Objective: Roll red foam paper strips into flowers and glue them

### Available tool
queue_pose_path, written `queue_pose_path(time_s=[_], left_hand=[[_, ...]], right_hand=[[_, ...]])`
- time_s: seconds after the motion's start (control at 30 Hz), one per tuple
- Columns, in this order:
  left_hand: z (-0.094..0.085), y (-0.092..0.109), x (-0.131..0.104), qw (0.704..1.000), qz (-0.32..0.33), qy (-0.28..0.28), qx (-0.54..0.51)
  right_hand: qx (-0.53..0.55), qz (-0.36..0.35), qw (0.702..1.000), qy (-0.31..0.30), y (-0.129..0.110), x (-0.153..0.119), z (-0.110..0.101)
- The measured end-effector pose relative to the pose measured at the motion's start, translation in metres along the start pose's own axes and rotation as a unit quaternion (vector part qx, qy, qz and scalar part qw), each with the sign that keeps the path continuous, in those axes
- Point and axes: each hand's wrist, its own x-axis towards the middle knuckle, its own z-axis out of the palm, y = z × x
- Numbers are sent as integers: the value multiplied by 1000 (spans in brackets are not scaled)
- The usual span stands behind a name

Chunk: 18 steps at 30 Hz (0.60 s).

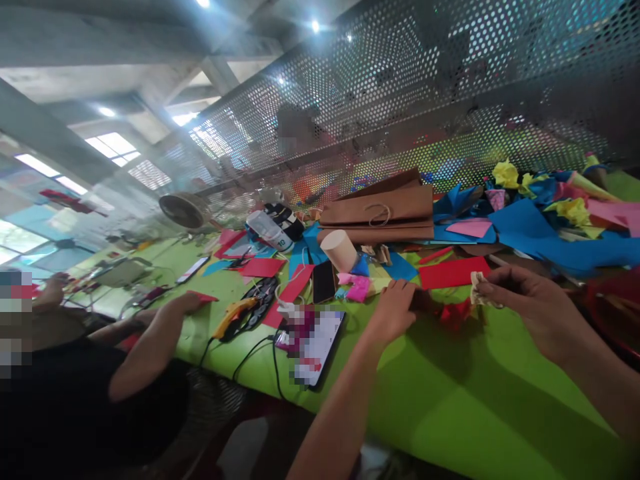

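Note:
Between the fingers and thumb of my right hand (525,293) is a small crumpled cream-coloured piece (476,288), pinched above the table. Whether it is paper or cloth I cannot make out. My left hand (394,310) rests low over the green tabletop (450,400), its fingers bent together at the near end of a crumpled red piece (453,313). That end lies in shadow, and the fingertips are partly hidden. Just behind lies a flat red sheet (454,272). Small pink bundles (358,288) sit left of my left hand.
A phone with a lit screen (320,350), a dark phone (324,281) and a yellow glue gun (233,320) with cords lie to the left. Behind are a cream cylinder (339,250), brown folded sheets (377,212) and blue scraps (545,227). A co-worker's arm (150,350) reaches in at left.

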Motion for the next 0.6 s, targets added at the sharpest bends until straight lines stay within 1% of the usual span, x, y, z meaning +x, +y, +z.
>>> queue_pose_path(time_s=[0.07, 0.1, 0.17, 0.23, 0.3, 0.33, 0.4, 0.47, 0.5, 0.57, 0.6], left_hand=[[0, 0, 1, 1000, -8, 5, -17], [0, 0, 1, 999, -5, 13, -43], [0, 1, 2, 990, 23, 30, -136], [-1, 4, 1, 962, 58, 27, -264], [-1, 9, 0, 925, 75, -3, -373], [-1, 12, -1, 909, 75, -20, -410], [0, 17, -2, 889, 74, -41, -450], [1, 23, -4, 882, 81, -51, -462], [2, 25, -5, 880, 85, -56, -464], [2, 31, -6, 875, 90, -68, -472], [2, 33, -7, 871, 91, -71, -478]], right_hand=[[-8, -12, 1000, 5, 1, -1, 0], [-8, -17, 1000, 7, 1, -2, 0], [-4, -19, 1000, 9, 0, -4, 1], [-9, -24, 1000, 15, -2, -7, 2], [-29, -41, 998, 27, -3, -12, 3], [-42, -58, 997, 36, -3, -15, 4], [-77, -112, 989, 52, -2, -20, 6], [-127, -193, 971, 65, -2, -24, 8], [-158, -240, 955, 69, -3, -26, 9], [-225, -340, 911, 66, -4, -29, 11], [-261, -389, 881, 58, -4, -29, 12]])
